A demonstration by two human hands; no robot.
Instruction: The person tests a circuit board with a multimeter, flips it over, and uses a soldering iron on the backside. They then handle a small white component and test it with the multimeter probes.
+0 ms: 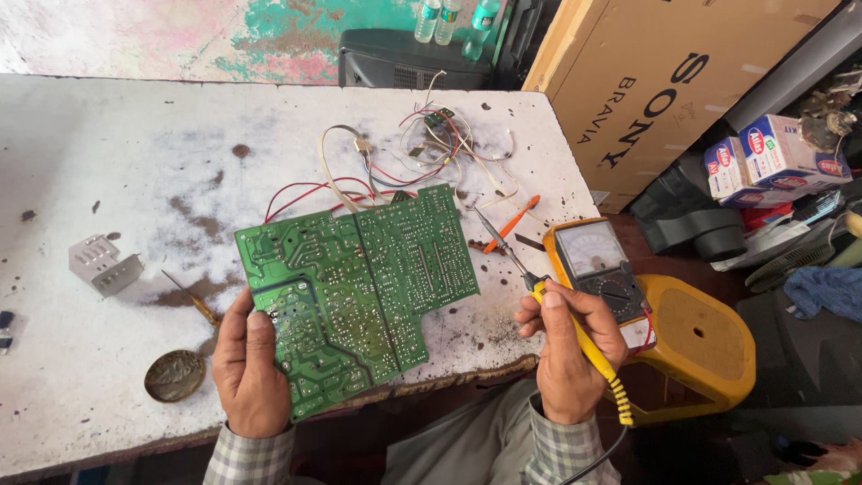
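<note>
**Board in the left hand, soldering iron in the right**

Nearest the camera, the left hand [247, 368] is closed on the lower left corner of a green circuit board [359, 278], thumb lying on its solder side and the other fingers hidden beneath. The board sits over the near edge of the white, stained workbench [117, 180], tilted so that its long axis runs from lower left to upper right, solder side up.

The right hand [566, 346] is curled shut around the yellow handle of a soldering iron [539, 292], held like a pen. The iron's long axis runs diagonally, its cord end toward the person and its thin metal tip pointing up and left, ending just beside the board's right edge; whether it touches cannot be told.

Just behind the right hand stands a yellow analogue multimeter [597, 265]. An orange-handled tool [510, 224] lies near the tip. Farther back, red and white wires [422, 148] trail from the board's far edge.
</note>
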